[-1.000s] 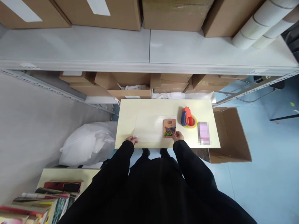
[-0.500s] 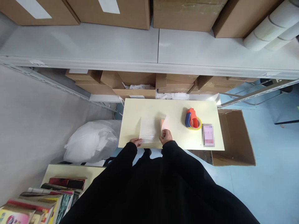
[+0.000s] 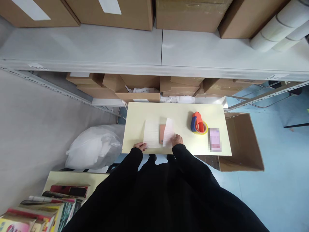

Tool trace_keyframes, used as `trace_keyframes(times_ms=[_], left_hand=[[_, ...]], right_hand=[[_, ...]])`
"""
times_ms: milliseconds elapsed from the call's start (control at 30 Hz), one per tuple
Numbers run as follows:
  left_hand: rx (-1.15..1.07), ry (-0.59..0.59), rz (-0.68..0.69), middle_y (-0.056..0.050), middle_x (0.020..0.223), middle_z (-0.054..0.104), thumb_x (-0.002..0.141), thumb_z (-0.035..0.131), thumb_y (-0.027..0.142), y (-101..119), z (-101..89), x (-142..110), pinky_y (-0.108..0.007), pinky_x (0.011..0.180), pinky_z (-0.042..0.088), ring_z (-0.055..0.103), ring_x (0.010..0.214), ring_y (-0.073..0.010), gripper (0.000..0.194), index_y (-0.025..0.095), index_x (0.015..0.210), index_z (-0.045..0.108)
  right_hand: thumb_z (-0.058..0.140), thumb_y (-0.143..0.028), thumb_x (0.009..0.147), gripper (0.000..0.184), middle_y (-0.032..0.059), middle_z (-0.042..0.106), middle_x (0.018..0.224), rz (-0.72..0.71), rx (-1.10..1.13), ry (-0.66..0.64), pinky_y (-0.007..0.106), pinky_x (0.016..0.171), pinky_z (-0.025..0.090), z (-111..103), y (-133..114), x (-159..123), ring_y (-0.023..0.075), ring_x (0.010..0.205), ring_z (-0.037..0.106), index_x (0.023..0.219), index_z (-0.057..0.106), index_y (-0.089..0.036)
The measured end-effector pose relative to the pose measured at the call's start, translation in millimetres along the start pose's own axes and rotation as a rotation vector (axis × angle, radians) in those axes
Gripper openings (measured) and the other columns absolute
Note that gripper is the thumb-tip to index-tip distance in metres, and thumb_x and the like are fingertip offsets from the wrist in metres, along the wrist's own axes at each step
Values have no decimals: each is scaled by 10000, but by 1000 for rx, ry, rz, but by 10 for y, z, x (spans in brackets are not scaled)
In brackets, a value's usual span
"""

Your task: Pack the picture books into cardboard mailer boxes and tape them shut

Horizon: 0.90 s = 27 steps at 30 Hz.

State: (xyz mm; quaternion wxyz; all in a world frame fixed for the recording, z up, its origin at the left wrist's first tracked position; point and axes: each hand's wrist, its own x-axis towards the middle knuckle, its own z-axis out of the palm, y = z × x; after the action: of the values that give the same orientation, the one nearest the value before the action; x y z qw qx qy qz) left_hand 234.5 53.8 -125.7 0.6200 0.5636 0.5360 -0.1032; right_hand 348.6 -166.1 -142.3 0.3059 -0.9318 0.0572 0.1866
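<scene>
A thin white wrapping sheet [image 3: 151, 134] with faint ridges lies on the cream tabletop [image 3: 135, 112], near its front edge. On it rests a flat brownish-pink item like a small book [image 3: 162, 132], of which only a strip shows. The sheet's right-hand part lies over the rest of that item. My left hand [image 3: 140, 146] has its fingers closed on the sheet's lower left corner. At the sheet's right edge, my right hand [image 3: 177, 140] has curled fingers gripping the flap; its fingertips are partly hidden.
An orange and blue tape dispenser [image 3: 199, 123] and a blurred pinkish packet [image 3: 214, 140] lie to the right. A cardboard box [image 3: 243, 145] stands beside the table. Shelves [image 3: 101, 45] with boxes rise behind; a white plastic bag [image 3: 95, 146] and books [image 3: 48, 206] are at left.
My right hand has moved right, drawing the sheet's flap out flatter. The brownish-pink item now shows as a wider strip. My left hand has stayed at the left corner.
</scene>
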Motion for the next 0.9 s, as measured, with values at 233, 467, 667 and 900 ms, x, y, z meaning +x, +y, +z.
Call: trace_keyframes(times_ms=[233, 467, 667, 900], left_hand=[[28, -11, 15, -68, 646, 659, 674, 671, 186, -52, -4, -60, -187, 484, 481, 657, 650, -175, 201, 86, 846, 642], [17, -39, 38, -71, 674, 663, 686, 657, 179, -84, -29, -49, -169, 456, 450, 659, 656, -168, 194, 92, 859, 640], [-36, -52, 77, -45, 653, 661, 624, 695, 177, -71, -21, 4, -171, 432, 427, 624, 561, -131, 227, 111, 835, 644], [-146, -102, 80, -24, 655, 647, 475, 772, 233, -63, 47, 129, -186, 492, 460, 577, 555, -95, 274, 125, 687, 637]], right_hand=[[610, -341, 622, 484, 146, 500, 1013, 84, -12, 13, 427, 807, 353, 250, -192, -56, 304, 970, 481, 1062, 467, -198], [622, -232, 508, 473, 129, 514, 970, 253, 31, -67, 367, 747, 403, 264, -289, 80, 269, 883, 519, 956, 484, -165], [627, -297, 529, 423, -28, 509, 697, 112, 141, -46, 255, 617, 416, 94, -317, -13, 143, 637, 512, 900, 440, -219], [587, -286, 547, 321, -69, 430, 591, -114, 272, 52, 240, 550, 381, 54, -500, -134, 110, 517, 425, 816, 426, -218]])
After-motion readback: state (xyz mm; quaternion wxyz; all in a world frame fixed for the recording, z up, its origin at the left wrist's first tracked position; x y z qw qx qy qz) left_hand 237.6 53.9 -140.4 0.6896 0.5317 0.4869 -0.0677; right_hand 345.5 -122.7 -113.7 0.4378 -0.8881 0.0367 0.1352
